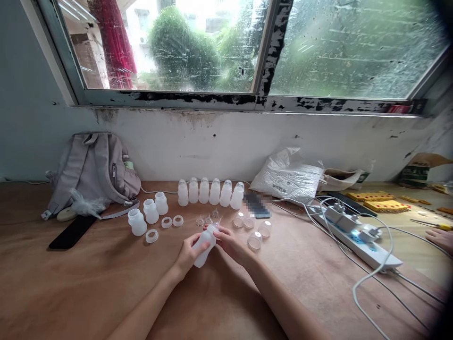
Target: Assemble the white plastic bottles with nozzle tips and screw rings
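slanting over the table [116, 293], well in from the far edge, the bottle [202, 257] tips its top toward that edge and rightward, as i see it; the left grip [190, 254] wraps its body, while the right grip [230, 244] clasps it nearer the top.

From where I stand, no text, brand or number is legible. Marks too small or blurred to read: dark print on the silvery bag [290, 171] against the wall; the green-and-white label on the container [128, 164] in the backpack's [95, 165] side pocket; pale marks on the red item [399, 109] at the right end of the window frame [339, 103].
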